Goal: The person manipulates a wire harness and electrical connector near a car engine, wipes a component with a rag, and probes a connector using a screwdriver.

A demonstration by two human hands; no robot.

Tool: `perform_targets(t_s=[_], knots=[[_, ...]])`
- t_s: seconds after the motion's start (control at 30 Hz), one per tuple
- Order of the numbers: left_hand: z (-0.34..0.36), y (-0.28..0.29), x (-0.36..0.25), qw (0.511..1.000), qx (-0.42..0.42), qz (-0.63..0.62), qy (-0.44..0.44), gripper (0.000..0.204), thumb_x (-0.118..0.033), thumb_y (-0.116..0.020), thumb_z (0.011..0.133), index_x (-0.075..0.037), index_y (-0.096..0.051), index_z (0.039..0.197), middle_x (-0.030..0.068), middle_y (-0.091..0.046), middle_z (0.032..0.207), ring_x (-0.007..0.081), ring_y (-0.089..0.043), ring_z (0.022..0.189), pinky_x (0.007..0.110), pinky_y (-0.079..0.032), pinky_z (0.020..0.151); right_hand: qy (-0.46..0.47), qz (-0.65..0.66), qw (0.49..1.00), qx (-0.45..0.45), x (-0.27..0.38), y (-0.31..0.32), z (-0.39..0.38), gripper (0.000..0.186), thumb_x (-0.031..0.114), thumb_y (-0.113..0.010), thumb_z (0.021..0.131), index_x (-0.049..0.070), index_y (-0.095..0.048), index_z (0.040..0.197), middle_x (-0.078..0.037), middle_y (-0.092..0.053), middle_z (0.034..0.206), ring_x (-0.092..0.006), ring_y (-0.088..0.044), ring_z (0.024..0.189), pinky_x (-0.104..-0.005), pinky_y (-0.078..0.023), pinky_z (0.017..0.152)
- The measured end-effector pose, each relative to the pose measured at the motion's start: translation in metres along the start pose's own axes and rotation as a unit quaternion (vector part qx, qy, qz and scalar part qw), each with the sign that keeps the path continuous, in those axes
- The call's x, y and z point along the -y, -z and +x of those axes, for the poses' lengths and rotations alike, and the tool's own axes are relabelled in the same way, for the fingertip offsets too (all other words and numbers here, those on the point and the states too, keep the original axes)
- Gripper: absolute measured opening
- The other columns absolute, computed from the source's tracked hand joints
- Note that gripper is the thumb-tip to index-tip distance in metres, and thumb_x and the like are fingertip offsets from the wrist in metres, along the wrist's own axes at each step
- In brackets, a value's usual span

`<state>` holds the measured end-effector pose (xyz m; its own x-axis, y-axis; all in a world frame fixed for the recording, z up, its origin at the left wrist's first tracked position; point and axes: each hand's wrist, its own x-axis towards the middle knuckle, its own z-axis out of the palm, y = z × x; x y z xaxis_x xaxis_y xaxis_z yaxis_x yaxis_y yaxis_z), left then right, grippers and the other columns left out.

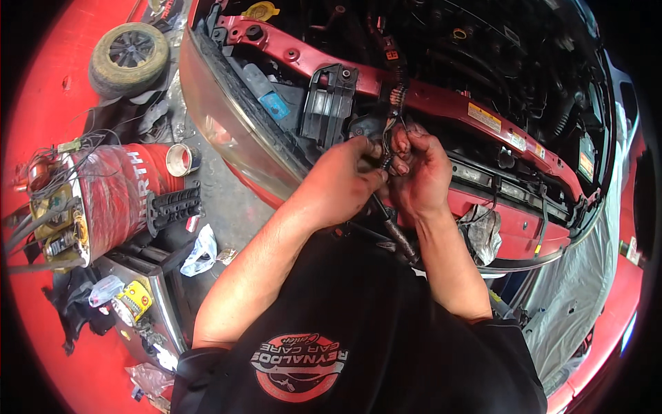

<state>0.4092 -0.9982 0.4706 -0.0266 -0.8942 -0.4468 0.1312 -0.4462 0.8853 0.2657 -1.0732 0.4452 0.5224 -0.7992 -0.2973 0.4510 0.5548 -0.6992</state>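
A black-wrapped wiring harness (pixel 396 99) comes down from the engine bay of a red car to my hands, with some copper-coloured and bare-looking strands showing. My left hand (pixel 343 181) is closed, its thumb and forefinger pinching the harness. On the other side of it, my right hand (pixel 425 176) has its fingers curled against the same bundle, palm partly turned up. The fingertips of both hands almost meet. Below them a dark, sleeved length (pixel 394 231) slants toward my shirt. Exactly which strands each hand pinches is too small to tell.
The car's red front crossbar (pixel 441 103) runs behind my hands, with a headlight (pixel 224 114) to the left. Further left are a wheel (pixel 129 58), a red plastic-wrapped drum (pixel 131 193) and a metal cabinet (pixel 148 293). A grey cover (pixel 576 255) hangs at the right.
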Motion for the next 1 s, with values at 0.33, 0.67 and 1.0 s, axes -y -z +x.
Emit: perform_targets(t_s=[0.33, 0.67, 1.0], knots=[[0.001, -0.029, 0.019, 0.947, -0.152, 0.225, -0.174, 0.033, -0.007, -0.064, 0.084, -0.001, -0.04, 0.106, 0.0223, -0.063, 0.079, 0.0412, -0.065, 0.075, 0.049, -0.05, 0.064, 0.015, 0.06, 0.997, 0.046, 0.009, -0.004, 0.005, 0.02, 0.021, -0.047, 0.09, 0.002, -0.049, 0.082, -0.003, -0.044, 0.076, -0.011, -0.042, 0.071, -0.0201, -0.037, 0.053], [0.02, -0.032, 0.034, 0.882, -0.215, 0.242, -0.343, 0.037, -0.004, -0.068, 0.083, 0.002, -0.054, 0.116, 0.0158, -0.064, 0.087, 0.0317, -0.066, 0.076, 0.04, -0.054, 0.064, 0.0, 0.17, 0.985, 0.036, 0.011, 0.002, 0.011, 0.023, 0.022, -0.048, 0.089, 0.003, -0.047, 0.075, -0.006, -0.049, 0.074, -0.0136, -0.046, 0.067, -0.0221, -0.04, 0.057], [0.012, -0.025, 0.029, 0.896, -0.206, 0.195, -0.342, 0.036, 0.002, -0.065, 0.086, 0.005, -0.046, 0.117, 0.0194, -0.069, 0.091, 0.0224, -0.071, 0.083, 0.03, -0.053, 0.07, -0.005, 0.005, 0.999, 0.051, 0.023, -0.02, 0.012, 0.02, 0.019, -0.046, 0.088, 0.001, -0.052, 0.082, -0.004, -0.051, 0.077, -0.0092, -0.042, 0.065, -0.0224, -0.035, 0.061]])
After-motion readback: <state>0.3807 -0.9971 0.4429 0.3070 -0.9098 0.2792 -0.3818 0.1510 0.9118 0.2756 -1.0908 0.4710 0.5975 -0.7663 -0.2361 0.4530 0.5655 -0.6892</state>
